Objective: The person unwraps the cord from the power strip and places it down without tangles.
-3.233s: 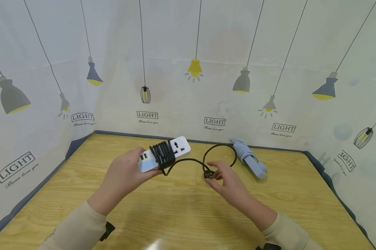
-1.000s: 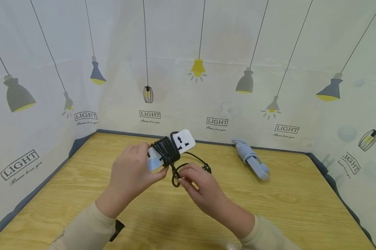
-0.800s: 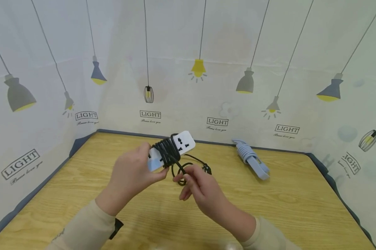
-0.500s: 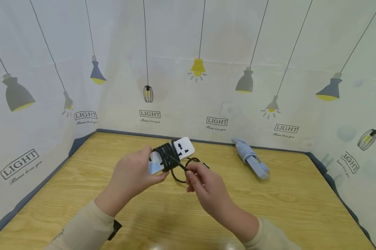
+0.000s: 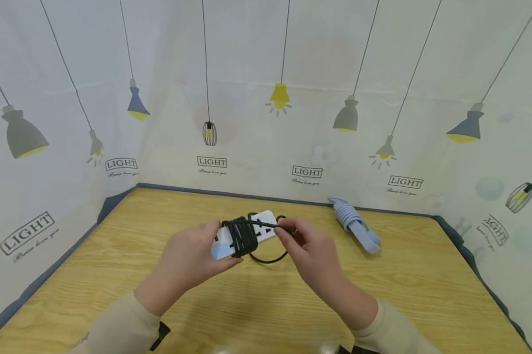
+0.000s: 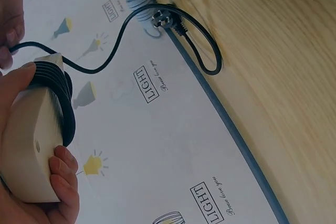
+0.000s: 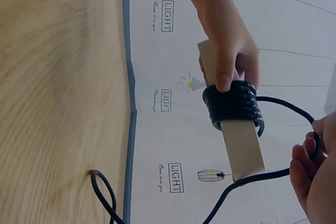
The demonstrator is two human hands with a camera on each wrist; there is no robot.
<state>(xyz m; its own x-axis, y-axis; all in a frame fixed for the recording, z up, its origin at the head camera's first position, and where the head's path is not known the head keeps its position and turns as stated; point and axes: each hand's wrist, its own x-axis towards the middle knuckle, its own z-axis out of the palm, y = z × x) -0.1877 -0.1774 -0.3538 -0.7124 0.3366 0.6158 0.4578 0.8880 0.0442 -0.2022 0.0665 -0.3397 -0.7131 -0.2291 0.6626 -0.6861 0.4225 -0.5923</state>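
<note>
My left hand [image 5: 188, 258] grips one end of a white power strip [image 5: 264, 220], held above the table. Black cord [image 5: 242, 238] is wound in several turns around the strip's middle. With thumb and fingers, my right hand [image 5: 312, 253] pinches the loose length of cord, drawn across the sockets at the strip's free end. In the left wrist view the cord runs on from that hand to a black plug [image 6: 164, 19], which hangs in a loop near the table. The right wrist view shows the strip's plain underside [image 7: 242, 148] beyond the turns.
A pale blue power strip [image 5: 356, 227], wrapped in its own blue cord, lies on the wooden table [image 5: 266, 305] at the back right. Behind and beside the table hangs a white cloth [image 5: 248, 64] printed with lamps. Its dark blue border follows the table's edges.
My right hand has gone from the plug to the cord, then swung it up and right across the strip's face. The strip, in my left hand, has come lower and nearer.
</note>
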